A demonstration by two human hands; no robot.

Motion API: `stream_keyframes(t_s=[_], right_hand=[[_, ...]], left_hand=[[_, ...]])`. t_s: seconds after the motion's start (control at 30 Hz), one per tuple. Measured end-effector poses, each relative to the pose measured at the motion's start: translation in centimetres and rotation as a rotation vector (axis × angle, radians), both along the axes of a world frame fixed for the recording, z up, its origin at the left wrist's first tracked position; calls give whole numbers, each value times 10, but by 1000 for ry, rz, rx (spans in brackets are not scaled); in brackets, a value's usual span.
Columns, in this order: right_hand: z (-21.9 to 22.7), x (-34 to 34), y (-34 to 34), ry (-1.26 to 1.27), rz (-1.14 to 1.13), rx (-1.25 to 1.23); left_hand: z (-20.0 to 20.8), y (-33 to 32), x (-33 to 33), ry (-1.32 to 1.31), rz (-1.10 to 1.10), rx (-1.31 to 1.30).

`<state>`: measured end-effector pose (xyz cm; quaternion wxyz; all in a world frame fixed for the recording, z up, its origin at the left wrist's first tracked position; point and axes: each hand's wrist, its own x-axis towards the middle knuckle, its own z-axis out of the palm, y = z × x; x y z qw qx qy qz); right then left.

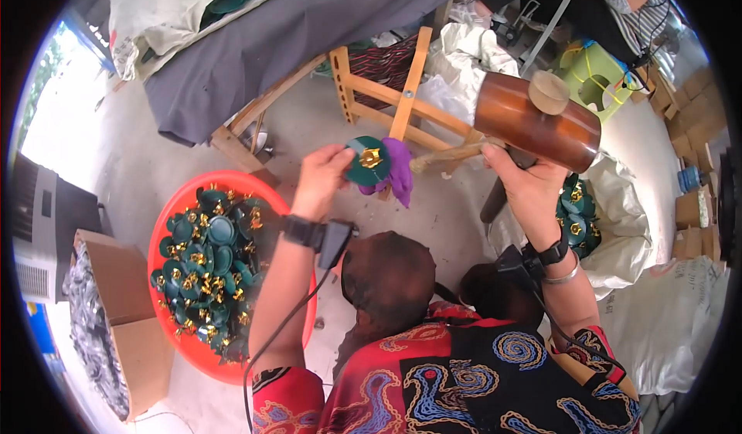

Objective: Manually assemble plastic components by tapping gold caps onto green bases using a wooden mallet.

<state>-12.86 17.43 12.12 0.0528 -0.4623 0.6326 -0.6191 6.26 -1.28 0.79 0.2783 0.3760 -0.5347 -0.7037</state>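
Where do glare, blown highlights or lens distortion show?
Head view: the bright area at upper left is washed out; glossy highlights streak the brown wooden mallet; the cardboard boxes lean along the curved black rim; the green disc reads clearly.

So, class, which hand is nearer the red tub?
Left. The left hand is by the upper right of the red tub; the right hand is farther right, beside the brown cylinder.
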Motion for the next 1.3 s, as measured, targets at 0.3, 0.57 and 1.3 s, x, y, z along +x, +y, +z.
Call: stream_keyframes(t_s=[0.3, 0.57, 1.3], right_hand=[[1, -1, -60, 115, 158, 44], [7, 0, -80, 419, 168, 146], [146, -6, -48, 574, -273, 145]], left_hand=[[-24, -2, -62, -95, 20, -51], [-48, -6, -58, -200, 107, -421], [-18, 13, -71, -12, 109, -1028]])
